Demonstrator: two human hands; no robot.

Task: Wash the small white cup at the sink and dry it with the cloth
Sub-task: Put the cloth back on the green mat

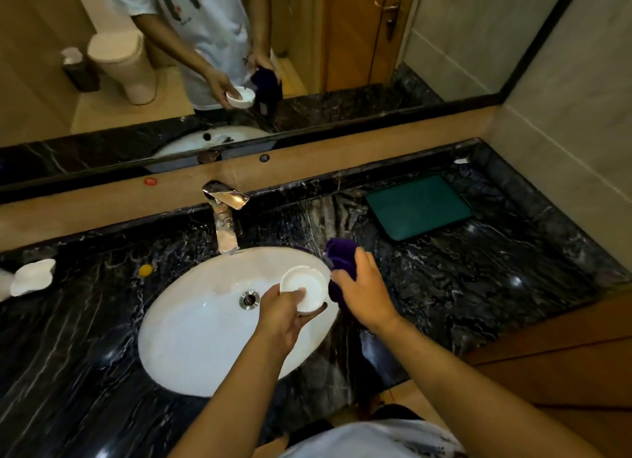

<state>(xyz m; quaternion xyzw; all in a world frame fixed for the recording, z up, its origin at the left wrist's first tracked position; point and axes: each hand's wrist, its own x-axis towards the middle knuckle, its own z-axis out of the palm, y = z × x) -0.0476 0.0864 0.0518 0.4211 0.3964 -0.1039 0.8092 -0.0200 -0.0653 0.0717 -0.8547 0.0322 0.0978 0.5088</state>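
Two hands: L [284, 307] w/ cup [304, 288], R [364, 286] w/ cloth [338, 255]; faucet [224, 214] behind.

Left hand [284, 312] grips cup [304, 288]; right hand [364, 286] cloth [340, 259].

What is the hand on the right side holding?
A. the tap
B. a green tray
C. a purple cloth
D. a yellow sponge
C: the right hand is closed around a bunched purple cloth beside the sink, while the left hand holds the small white cup.
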